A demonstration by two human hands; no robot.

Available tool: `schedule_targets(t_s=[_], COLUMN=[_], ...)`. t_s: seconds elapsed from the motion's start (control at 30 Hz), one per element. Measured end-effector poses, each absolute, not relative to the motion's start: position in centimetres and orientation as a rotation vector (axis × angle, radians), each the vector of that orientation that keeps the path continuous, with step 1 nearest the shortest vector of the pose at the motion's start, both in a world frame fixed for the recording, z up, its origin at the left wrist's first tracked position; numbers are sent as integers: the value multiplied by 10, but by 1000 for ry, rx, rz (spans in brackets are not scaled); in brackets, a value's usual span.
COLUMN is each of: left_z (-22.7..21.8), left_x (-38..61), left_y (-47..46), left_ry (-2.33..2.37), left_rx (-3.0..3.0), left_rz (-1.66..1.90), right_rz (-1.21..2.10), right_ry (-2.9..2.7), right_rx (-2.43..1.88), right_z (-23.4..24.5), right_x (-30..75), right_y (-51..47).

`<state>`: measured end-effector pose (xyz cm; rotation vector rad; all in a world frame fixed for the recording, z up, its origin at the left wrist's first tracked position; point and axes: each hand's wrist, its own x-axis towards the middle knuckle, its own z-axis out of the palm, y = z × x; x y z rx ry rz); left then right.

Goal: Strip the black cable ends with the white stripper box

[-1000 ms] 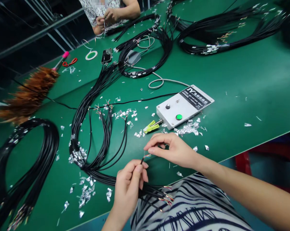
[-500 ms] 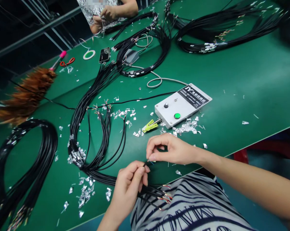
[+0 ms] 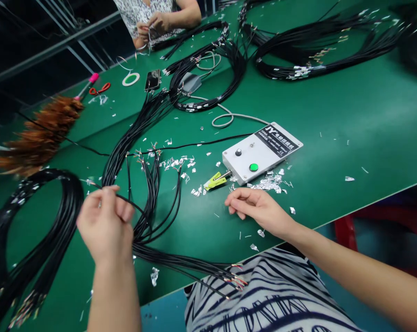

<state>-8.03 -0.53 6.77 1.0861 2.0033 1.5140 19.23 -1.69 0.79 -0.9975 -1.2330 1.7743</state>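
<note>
Left of the control box [image 3: 264, 150], one black cable [image 3: 137, 208] is pinched in the left hand [image 3: 104, 221]'s grip, best held singly; the right hand [image 3: 260, 207] lies slack, empty.

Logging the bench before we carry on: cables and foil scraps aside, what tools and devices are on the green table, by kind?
control box: 1
yellow-green clip: 1
foot pedal: 1
phone: 1
tape roll: 1
red-handled scissors: 1
feather duster: 1
Total: 7
</note>
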Motion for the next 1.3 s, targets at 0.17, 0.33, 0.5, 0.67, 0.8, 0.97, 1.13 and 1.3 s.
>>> schedule_targets(t_s=[0.17, 0.33, 0.5, 0.67, 0.8, 0.97, 1.13, 1.3], left_z=[52, 55, 70, 72, 80, 79, 70, 58], left_x=[-114, -88, -56, -58, -69, -49, -5, 5], left_y=[52, -14, -84, -77, -73, -74, -62, -58], left_ry=[2159, 1933, 1142, 1199, 1247, 1320, 1237, 1354], left_rx=[801, 1921, 2269, 2115, 1957, 1812, 1695, 1625], left_rz=[1372, 900, -182, -208, -64, 273, 544, 678], right_rz=[1700, 1656, 1625, 1684, 1713, 1856, 1902, 1871], right_ry=[-1309, -1432, -1540, -1578, -1618, -1538, -1311, -1240], right_rx=[-1039, -1171, -1171, -1092, -1078, -973, -924, -966], right_z=[6, 10, 16, 16, 16, 15, 15, 14], right_x=[197, 202, 198, 192, 194, 190, 184, 188], right_y=[-23, -31, -33, -36, -40, -43, -39, -35])
